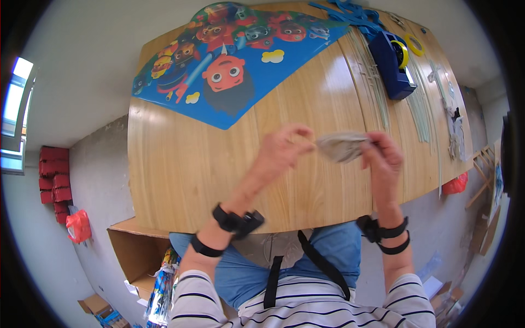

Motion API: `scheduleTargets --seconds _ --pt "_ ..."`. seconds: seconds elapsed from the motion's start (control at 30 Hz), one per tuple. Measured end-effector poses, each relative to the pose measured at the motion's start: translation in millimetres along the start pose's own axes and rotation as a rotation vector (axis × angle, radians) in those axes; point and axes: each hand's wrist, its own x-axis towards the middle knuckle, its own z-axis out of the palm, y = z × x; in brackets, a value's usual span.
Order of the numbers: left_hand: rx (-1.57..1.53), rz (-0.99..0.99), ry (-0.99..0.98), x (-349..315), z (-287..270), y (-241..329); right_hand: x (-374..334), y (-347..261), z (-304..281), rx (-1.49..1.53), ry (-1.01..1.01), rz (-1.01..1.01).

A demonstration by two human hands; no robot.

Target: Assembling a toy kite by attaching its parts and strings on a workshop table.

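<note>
While the right hand [384, 156] pinches one blurred grey bundle [340, 148], the left hand [280, 150] curls beside it, its grip impossible to tell, near one cartoon-printed blue sheet [229, 68].

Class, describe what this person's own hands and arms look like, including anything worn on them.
The left hand and right hand are bare, without gloves. Each forearm wears two narrow black bands with a small, boxy black device attached near the wrist. The short sleeves are white with thin dark stripes, leaving the forearms uncovered. No cables are visible on the arms.
</note>
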Motion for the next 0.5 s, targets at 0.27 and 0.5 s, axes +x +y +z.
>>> scheduleTargets --seconds 0.27,0.5 --pt "0.769 0.279 0.421 61 -166 -28 20 22 -119 -0.802 0.235 -0.250" --pt "0.667 0.257 0.288 69 -170 -37 6 37 -113 -0.712 0.173 -0.098"
